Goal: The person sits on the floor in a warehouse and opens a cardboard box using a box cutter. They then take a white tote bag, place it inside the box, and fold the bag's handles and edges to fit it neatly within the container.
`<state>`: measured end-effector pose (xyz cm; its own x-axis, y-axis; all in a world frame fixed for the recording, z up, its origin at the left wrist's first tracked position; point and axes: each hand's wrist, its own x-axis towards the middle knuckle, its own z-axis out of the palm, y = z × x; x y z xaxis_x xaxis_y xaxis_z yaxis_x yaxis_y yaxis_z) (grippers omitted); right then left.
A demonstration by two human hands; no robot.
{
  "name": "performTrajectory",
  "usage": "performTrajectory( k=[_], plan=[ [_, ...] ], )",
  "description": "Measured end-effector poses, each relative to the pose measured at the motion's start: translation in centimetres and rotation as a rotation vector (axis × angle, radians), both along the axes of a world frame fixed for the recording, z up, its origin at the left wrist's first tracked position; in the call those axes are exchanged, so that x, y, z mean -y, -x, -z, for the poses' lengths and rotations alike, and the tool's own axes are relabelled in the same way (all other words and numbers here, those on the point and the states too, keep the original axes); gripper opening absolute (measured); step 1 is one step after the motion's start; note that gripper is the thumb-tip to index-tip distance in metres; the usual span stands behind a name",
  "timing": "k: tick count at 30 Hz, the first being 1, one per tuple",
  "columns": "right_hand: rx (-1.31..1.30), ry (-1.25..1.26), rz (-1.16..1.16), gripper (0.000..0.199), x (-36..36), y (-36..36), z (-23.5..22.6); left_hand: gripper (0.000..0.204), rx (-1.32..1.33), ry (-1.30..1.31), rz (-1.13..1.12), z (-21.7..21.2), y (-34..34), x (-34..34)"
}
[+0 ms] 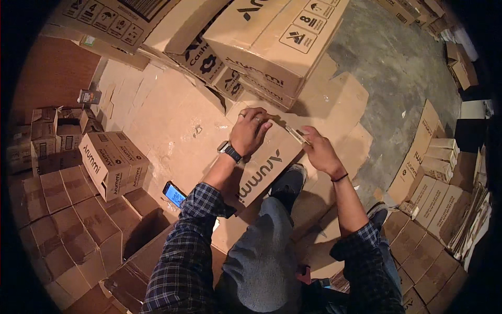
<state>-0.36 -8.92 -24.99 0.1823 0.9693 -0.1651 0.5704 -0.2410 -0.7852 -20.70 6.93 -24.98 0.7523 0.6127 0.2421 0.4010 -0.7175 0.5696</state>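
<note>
Right now the left hand lies flat, fingers spread, pressing on the top of a cardboard box that sits on the floor between the person's knees. It clamps nothing, just holds the box down. The right hand is closed on a tape dispenser, a small clear-and-tan tool, held at the box's far edge just right of the left hand's fingertips. The dispenser's long axis runs diagonally, from upper left to lower right, with its tip pointing toward the left hand. The box's long side runs diagonally too, from the lower left up toward the dispenser. The right hand is nearer the open seam; the left is on the panel.

Counts: two hands, one dispenser, one box being worked, one phone lit on the cardboard by the left elbow, one small closed box to the left, and many stacked cartons ahead.
</note>
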Motion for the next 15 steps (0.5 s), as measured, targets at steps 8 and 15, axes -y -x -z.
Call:
performTrajectory(
  k=[8,15],
  plan=[
    [-0.674,0.217,0.239,0.037,2.2,-0.5,-2.9,0.018,0.048,0.019,-0.051,0.3,-0.5,0.3],
    [-0.937,0.083,0.237,0.026,4.8,1.3,-2.2,0.019,0.0,0.065,-0.094,0.4,-0.6,-0.1]
  ],
)
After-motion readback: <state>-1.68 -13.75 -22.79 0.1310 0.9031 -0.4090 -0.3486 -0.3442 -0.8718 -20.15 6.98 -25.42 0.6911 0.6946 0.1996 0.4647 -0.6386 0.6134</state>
